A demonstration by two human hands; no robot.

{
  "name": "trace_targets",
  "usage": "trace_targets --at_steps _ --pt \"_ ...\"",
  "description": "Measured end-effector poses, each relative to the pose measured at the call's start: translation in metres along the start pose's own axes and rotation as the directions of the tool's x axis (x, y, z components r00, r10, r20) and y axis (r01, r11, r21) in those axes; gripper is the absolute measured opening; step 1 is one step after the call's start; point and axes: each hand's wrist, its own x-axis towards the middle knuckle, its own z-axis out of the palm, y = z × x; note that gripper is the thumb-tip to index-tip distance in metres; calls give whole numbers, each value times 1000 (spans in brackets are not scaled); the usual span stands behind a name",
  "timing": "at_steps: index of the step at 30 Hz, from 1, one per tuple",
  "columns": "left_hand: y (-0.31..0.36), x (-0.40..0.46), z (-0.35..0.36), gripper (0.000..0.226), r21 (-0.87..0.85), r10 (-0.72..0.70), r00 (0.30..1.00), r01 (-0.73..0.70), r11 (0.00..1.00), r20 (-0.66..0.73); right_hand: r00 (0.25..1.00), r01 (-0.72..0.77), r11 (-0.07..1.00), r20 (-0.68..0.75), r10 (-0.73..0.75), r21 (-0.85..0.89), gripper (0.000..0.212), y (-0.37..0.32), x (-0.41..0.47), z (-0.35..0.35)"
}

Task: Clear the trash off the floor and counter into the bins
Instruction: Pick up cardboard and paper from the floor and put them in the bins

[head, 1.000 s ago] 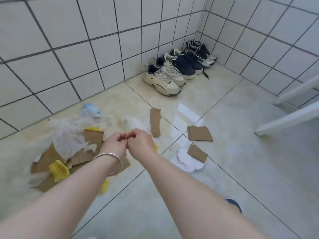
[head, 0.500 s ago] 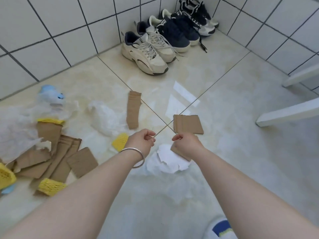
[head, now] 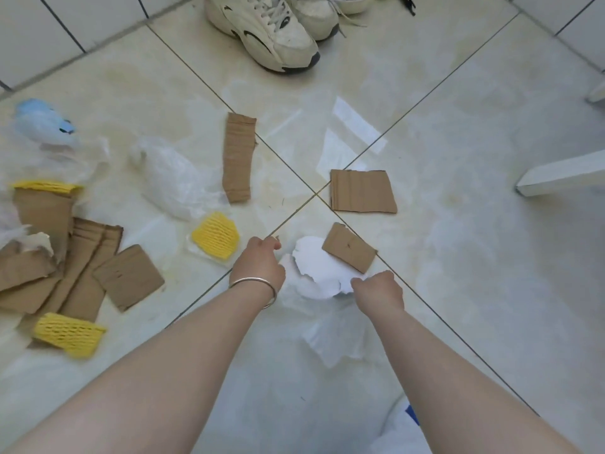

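**Two curled hands held over scattered floor trash**

Both arms are stretched down over the tiled floor (head: 458, 119). The left hand (head: 258, 263) and the right hand (head: 379, 291) are seen with fingers curled; whether a thin clear film is pinched between them cannot be told. Torn white paper (head: 319, 273) lies between the hands, with a small cardboard piece (head: 348, 247) on it at 1 o'clock. A square cardboard piece (head: 361, 191) lies further at 1 o'clock, a cardboard strip (head: 238, 157) at 11 o'clock, yellow foam netting (head: 216, 235) at 10 o'clock. Sneakers (head: 268, 31) are parked at 12 o'clock
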Motion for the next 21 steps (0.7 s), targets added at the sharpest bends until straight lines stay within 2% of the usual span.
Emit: trace_targets --at_steps 3,8,10,14,21 --pt "-3 6 0 47 23 -49 999 49 999 0 990 -124 980 92 111 154 29 4 1 12" --pt "1 13 -1 38 -109 -89 995 94 990 53 989 -121 948 116 90 294 30 -6 4 35" --pt "1 13 -1 35 -158 -61 994 75 985 93 988 -128 937 125 92 324 30 -11 4 39" --pt "-2 10 0 42 -168 -8 991 31 985 136 981 -167 908 158 114 383 35 -18 3 44" --pt "-12 14 -13 33 -219 -31 999 39 975 40 940 -196 857 342 25 476 25 -42 -16 52"
